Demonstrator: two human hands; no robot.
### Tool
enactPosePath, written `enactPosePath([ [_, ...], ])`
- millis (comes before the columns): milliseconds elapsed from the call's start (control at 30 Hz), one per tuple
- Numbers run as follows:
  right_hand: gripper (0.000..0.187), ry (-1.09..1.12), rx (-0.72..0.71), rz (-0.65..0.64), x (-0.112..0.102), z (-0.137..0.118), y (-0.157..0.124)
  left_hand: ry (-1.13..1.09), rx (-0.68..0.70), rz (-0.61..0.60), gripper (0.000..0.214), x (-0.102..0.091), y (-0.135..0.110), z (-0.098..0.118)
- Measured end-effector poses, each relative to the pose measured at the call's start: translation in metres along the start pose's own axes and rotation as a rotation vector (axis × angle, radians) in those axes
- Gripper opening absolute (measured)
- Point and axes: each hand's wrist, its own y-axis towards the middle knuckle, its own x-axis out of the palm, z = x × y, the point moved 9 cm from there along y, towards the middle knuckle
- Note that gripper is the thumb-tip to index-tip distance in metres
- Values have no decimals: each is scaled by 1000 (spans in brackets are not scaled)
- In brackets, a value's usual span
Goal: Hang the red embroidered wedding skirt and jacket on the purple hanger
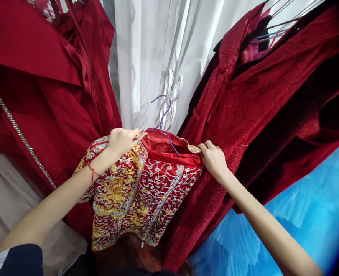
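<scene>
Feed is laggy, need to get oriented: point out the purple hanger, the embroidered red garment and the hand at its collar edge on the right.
purple hanger (164, 123), head view, on its twisted neck below the hook.
embroidered red garment (146, 191), head view, on the front panel.
right hand (214, 159), head view, on the back of the hand.

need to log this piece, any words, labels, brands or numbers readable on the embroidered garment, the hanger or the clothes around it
None: no readable text anywhere in view.
The embroidered garment, held by the left hand and right hand, shows only gold and silver patterns.
The purple hanger is unmarked.
</scene>
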Motion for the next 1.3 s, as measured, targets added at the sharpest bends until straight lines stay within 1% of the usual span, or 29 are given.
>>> enactPosePath([
  [67,34,52,51,80,-10,0,-7,28,19,-3,64,1,-1,2],
  [133,42,139,99,186,-20,7,-10,28,19,3,63,2,-3,3],
  [200,46,143,106,262,-30,15,-13,20,-6,8,63,2,-5,4],
  [267,45,71,54,265,-37,22,-14,8,-40,6,65,3,-6,4],
  [367,42,-1,-67,186,-48,33,-17,-25,-61,-13,66,7,-8,8],
  [433,39,3,-104,150,-58,40,-22,-46,-57,-18,65,10,-8,12],
  [500,33,27,-58,184,-70,45,-29,-58,-63,-12,64,13,-9,14],
  [567,29,65,52,281,-78,47,-40,-75,-84,-10,62,15,-10,14],
  [600,27,81,110,331,-78,46,-48,-83,-97,-11,61,15,-10,14],
  [667,27,100,194,389,-66,39,-66,-97,-111,-21,59,16,-11,14],
  [767,42,118,300,402,-37,30,-94,-99,-136,-35,58,17,-11,13],
  [833,46,124,340,392,-25,30,-107,-111,-149,-40,58,17,-11,13],
  [900,45,97,300,349,-27,32,-111,-129,-158,-40,58,16,-11,12],
  [933,44,73,264,321,-32,34,-110,-137,-160,-40,58,14,-11,12],
  [1000,39,18,225,292,-50,45,-105,-141,-164,-42,59,11,-12,13],
  [1067,36,-24,285,341,-71,60,-102,-126,-168,-52,60,8,-13,15],
  [1133,33,-8,402,451,-84,71,-105,-94,-184,-80,62,8,-15,15],
  [1167,31,30,450,502,-83,72,-107,-75,-198,-95,63,9,-17,15],
  [1233,30,105,518,563,-73,70,-113,-43,-224,-119,65,11,-18,14],
  [1300,35,118,551,552,-59,68,-117,-30,-233,-136,68,14,-18,14],
])
